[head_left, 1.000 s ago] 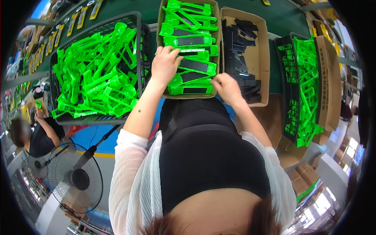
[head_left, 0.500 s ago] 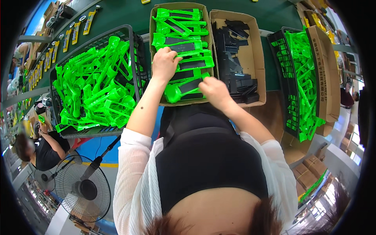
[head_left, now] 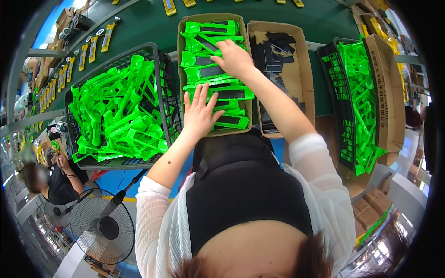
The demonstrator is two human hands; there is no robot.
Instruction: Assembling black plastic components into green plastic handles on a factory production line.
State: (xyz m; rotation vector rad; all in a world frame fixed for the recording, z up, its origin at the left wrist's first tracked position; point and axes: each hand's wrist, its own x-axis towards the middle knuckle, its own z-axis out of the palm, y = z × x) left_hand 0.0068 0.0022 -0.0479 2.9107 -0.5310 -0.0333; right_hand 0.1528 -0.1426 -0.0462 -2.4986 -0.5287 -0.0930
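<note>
A cardboard box (head_left: pixel 180 69) in front of me holds stacked bright green plastic parts (head_left: pixel 204 34) with black inserts. My left hand (head_left: pixel 200 113) lies flat, fingers spread, on the near green parts in that box. My right hand (head_left: pixel 235 59) reaches further in and rests, fingers curled, on the green parts at the middle of the box; whether it grips one I cannot tell. Right of it, a second cardboard box (head_left: pixel 303 69) holds black plastic pieces (head_left: pixel 273 46).
A black wire basket (head_left: pixel 157 69) full of loose green parts (head_left: pixel 116 116) stands at my left; another crate of green parts (head_left: pixel 357 97) with a cardboard box (head_left: pixel 387 88) stands at my right. A green conveyor (head_left: pixel 139 25) carries yellow items. A standing fan (head_left: pixel 102 227) and another person (head_left: pixel 55 178) are at lower left.
My right hand has moved from the box's near right corner forward to its middle. My left hand has come back from the middle toward the near edge and spread flat.
</note>
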